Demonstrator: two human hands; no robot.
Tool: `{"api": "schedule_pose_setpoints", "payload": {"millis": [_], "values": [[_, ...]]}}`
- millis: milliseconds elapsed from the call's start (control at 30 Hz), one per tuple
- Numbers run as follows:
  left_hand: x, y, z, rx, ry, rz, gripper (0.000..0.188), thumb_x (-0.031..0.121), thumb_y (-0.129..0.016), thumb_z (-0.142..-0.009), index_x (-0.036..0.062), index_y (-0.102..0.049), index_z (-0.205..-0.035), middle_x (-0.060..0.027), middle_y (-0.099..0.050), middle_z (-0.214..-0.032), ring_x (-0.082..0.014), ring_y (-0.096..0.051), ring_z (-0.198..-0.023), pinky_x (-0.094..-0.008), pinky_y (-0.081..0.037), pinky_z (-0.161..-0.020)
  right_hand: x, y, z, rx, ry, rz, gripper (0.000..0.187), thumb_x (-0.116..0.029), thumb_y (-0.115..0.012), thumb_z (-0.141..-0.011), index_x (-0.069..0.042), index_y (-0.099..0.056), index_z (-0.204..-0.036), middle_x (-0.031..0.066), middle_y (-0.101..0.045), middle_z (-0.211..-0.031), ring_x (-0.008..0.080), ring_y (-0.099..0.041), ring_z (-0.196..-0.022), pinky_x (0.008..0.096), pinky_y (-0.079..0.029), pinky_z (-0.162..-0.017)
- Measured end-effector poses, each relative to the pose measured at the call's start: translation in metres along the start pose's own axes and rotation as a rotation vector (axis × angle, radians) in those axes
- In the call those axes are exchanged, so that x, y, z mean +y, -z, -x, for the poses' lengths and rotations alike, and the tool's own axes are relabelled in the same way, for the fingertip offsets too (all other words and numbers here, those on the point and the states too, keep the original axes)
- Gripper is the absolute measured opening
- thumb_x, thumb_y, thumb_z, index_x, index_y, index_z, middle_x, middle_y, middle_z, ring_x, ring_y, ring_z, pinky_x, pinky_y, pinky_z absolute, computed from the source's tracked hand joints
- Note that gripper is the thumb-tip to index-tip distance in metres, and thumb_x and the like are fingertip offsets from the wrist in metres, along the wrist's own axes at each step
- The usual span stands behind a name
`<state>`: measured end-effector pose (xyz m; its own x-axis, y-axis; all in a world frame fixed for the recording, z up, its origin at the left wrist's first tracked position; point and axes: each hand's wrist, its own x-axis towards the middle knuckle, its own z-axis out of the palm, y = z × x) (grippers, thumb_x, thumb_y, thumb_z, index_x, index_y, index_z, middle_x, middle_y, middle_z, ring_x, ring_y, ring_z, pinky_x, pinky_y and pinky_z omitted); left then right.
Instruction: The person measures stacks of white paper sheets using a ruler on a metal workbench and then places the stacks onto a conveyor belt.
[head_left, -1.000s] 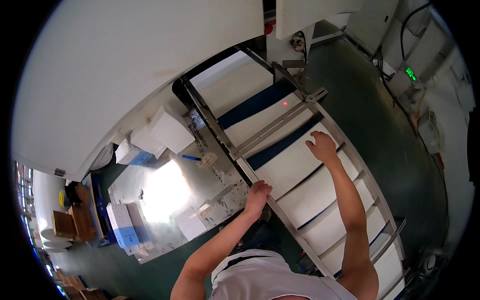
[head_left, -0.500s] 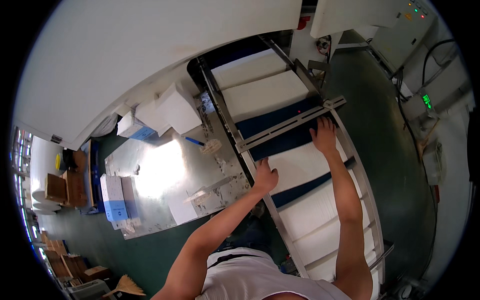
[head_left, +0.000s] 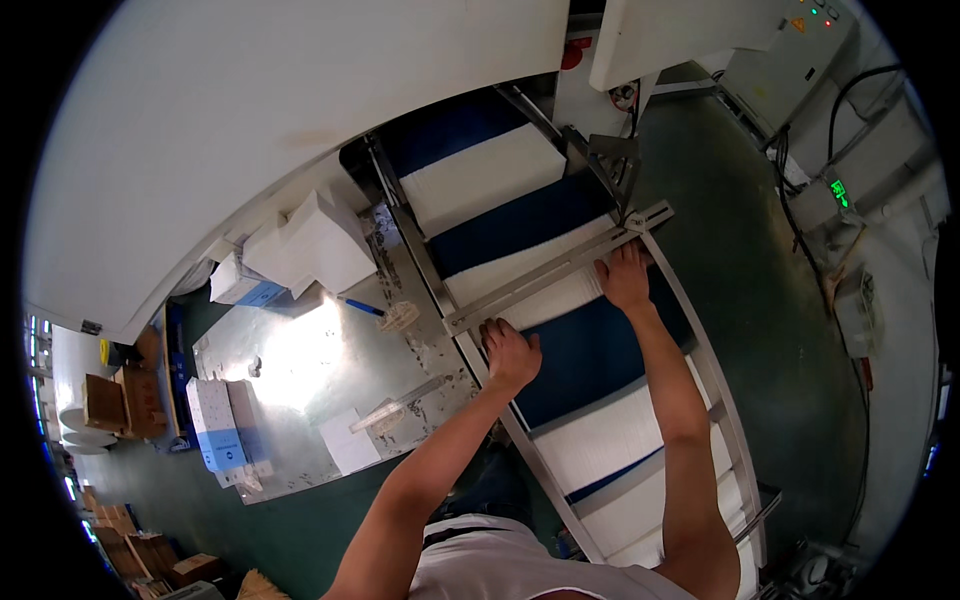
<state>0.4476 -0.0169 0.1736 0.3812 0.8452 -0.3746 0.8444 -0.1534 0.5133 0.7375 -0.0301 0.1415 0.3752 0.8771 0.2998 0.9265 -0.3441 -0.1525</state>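
Note:
A conveyor with a dark blue belt (head_left: 580,365) carries flat stacks of white paper sheets toward me. One white paper stack (head_left: 555,297) lies partly under a slotted metal crossbar (head_left: 560,268). My left hand (head_left: 511,356) is at the left end of this stack, fingers slightly bent and thumb apart, fingertips just below the bar. At the right end, my right hand (head_left: 626,277) rests with fingers stretched out beside the bar. Neither hand is wrapped around anything. Closer to me lies another white stack (head_left: 600,430), and beyond the bar a further stack (head_left: 485,180).
Metal rails (head_left: 715,400) border the belt. A shiny metal table (head_left: 290,420) on the left holds a blue-white box (head_left: 215,425), white paper blocks (head_left: 335,245) and a blue-handled brush (head_left: 365,306). A large white machine housing (head_left: 300,80) stands ahead.
The stacks have travelled along the belt toward me, and the one formerly between my hands is now below them. Both hands have shifted up near the crossbar; the left fingers have spread. The view has shifted slightly.

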Motion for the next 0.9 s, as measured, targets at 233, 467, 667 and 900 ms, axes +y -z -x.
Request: {"api": "schedule_pose_setpoints", "payload": {"millis": [233, 467, 667, 900], "values": [[0.014, 0.009, 0.005, 0.104, -0.068, -0.081, 0.086, 0.040, -0.063, -0.101, -0.0148, -0.025, -0.156, -0.0362, -0.029, -0.157, -0.0514, -0.029, -0.146, -0.0574, -0.025, -0.122, -0.004, -0.002, -0.011, -0.008, 0.026, 0.055, 0.065, -0.040, -0.063, -0.098, 0.011, -0.056, -0.139, 0.0320, -0.055, -0.143, 0.0494, -0.050, -0.136, 0.0599, -0.035, -0.118], [-0.003, -0.002, -0.014, 0.194, -0.080, -0.191, 0.085, 0.041, -0.066, -0.099, -0.0183, -0.031, -0.149, -0.0396, -0.037, -0.148, -0.0525, -0.039, -0.138, -0.0593, -0.030, -0.119, -0.017, -0.007, -0.016, -0.081, -0.002, 0.010, 0.069, -0.040, -0.063, -0.099, 0.005, -0.051, -0.150, 0.0307, -0.048, -0.153, 0.0486, -0.045, -0.142, 0.0585, -0.031, -0.123], [-0.004, -0.011, -0.032, 0.198, 0.008, -0.027, 0.088, 0.038, -0.071, -0.096, -0.0204, -0.028, -0.148, -0.0435, -0.039, -0.145, -0.0567, -0.039, -0.137, -0.0605, -0.028, -0.121, 0.000, -0.031, -0.021, -0.105, -0.039, 0.028, 0.072, -0.040, -0.065, -0.098, 0.000, -0.048, -0.154, 0.0278, -0.044, -0.157, 0.0475, -0.041, -0.145, 0.0594, -0.029, -0.124], [0.004, -0.032, -0.037, 0.324, 0.146, 0.298, 0.088, 0.035, -0.075, -0.094, -0.0213, -0.028, -0.143, -0.0460, -0.037, -0.144, -0.0556, -0.041, -0.133, -0.0635, -0.032, -0.115, -0.008, -0.018, -0.010, -0.201, -0.527, 0.002, 0.087, -0.051, -0.064, -0.095, 0.000, -0.038, -0.160, 0.0281, -0.041, -0.159, 0.0470, -0.035, -0.149, 0.0611, -0.024, -0.123]]}}
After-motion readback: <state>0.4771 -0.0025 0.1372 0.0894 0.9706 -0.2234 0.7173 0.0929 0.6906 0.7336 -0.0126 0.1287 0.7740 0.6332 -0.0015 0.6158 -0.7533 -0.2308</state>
